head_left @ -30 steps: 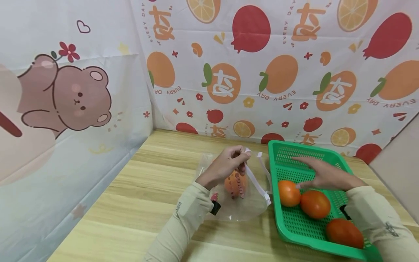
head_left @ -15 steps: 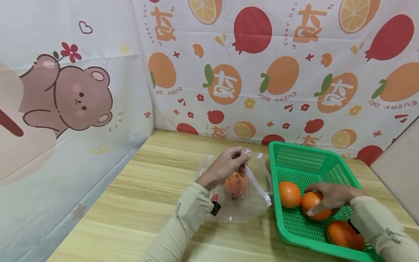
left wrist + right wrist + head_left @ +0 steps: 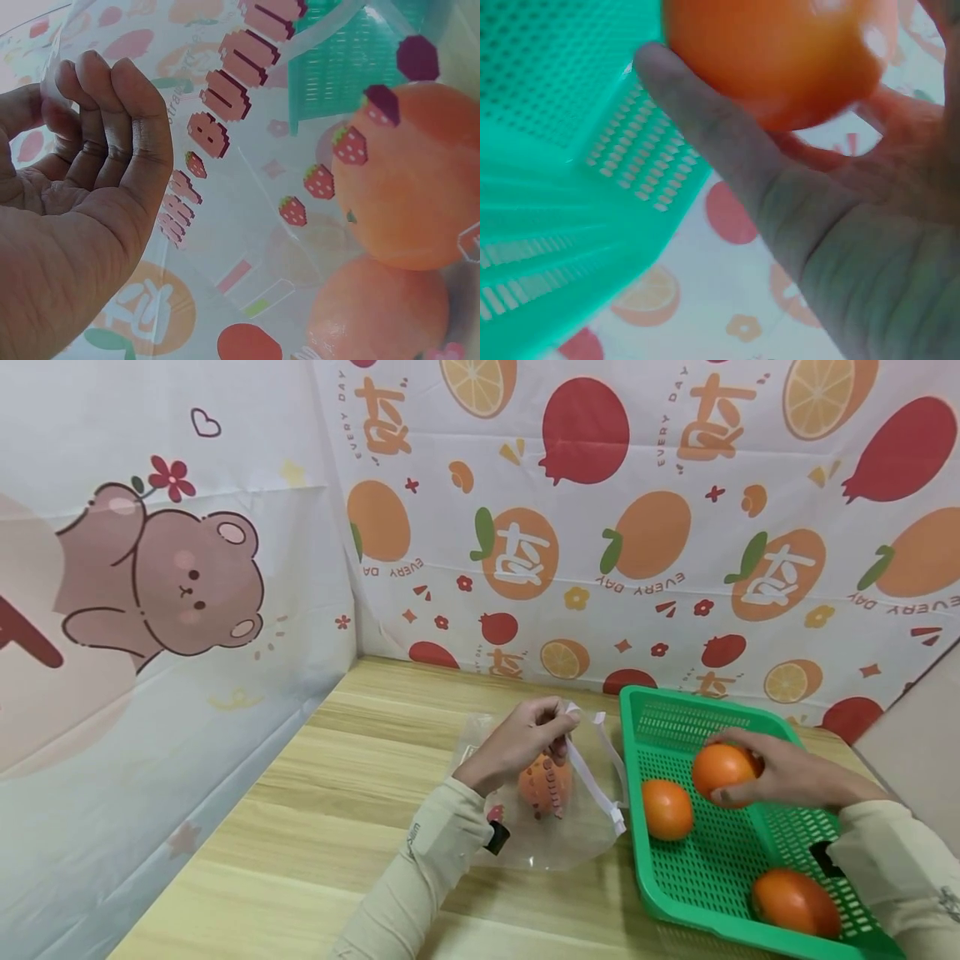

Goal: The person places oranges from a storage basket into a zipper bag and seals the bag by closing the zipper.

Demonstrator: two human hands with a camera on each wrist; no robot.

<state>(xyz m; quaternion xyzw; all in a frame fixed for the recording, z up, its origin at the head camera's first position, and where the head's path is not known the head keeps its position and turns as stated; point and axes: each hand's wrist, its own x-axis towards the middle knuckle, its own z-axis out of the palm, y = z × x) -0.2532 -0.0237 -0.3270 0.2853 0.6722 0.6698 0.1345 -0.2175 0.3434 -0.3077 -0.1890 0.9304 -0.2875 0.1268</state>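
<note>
In the head view, my left hand (image 3: 521, 742) pinches the white zip edge of a clear printed zip bag (image 3: 573, 847) on the table. Two oranges inside show in the left wrist view, an upper orange (image 3: 409, 187) and a lower orange (image 3: 379, 311), both behind the printed film. My right hand (image 3: 798, 770) grips another orange (image 3: 722, 772) above the green basket (image 3: 639, 868), thumb on its near side. The right wrist view shows that orange (image 3: 772, 60) up close, part of it cut off by the frame. Fingers beyond it are partly hidden.
Inside the basket, one orange (image 3: 667, 810) lies by the left wall and another orange (image 3: 795, 903) near the front right. The basket stands just right of the bag. A fruit-print cloth (image 3: 570, 527) hangs behind the wooden table (image 3: 300, 810), and a bear-print cloth (image 3: 202, 577) at left.
My right hand reached down into the basket, took hold of the middle orange and raised it off the bottom. The left hand keeps its pinch on the bag's edge.
</note>
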